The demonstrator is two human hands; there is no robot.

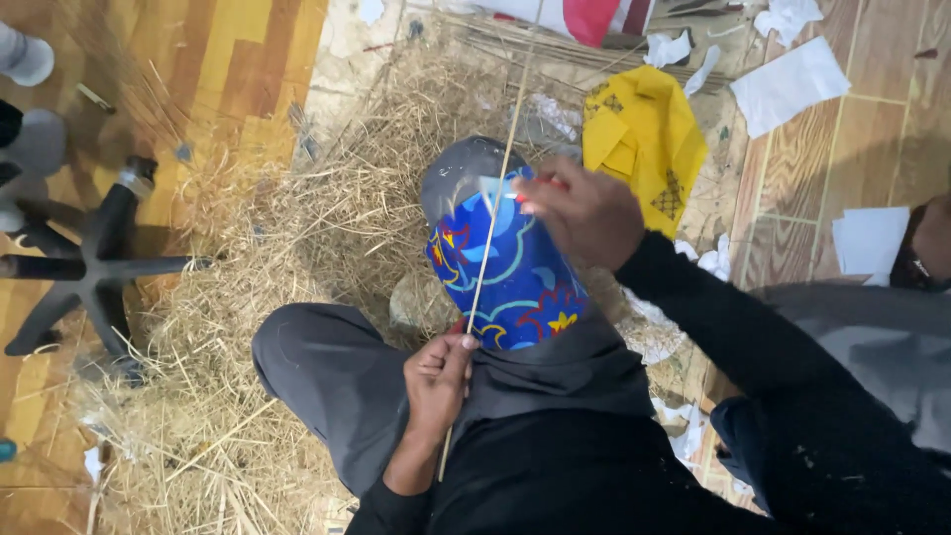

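My left hand pinches a long thin straw-coloured stick that runs up and away across a blue patterned sheet with red, yellow and teal swirls. The sheet is curved over my knee. My right hand, in a black sleeve, rests on the sheet's far edge and seems to hold a small red-tipped object against it; what it is stays unclear. A grey rounded shape lies just beyond the blue sheet.
Dry straw is heaped over the floor around my legs. A yellow patterned cloth lies beyond my right hand. White paper scraps litter the wooden floor. A black chair base stands at left. Another person is at the right edge.
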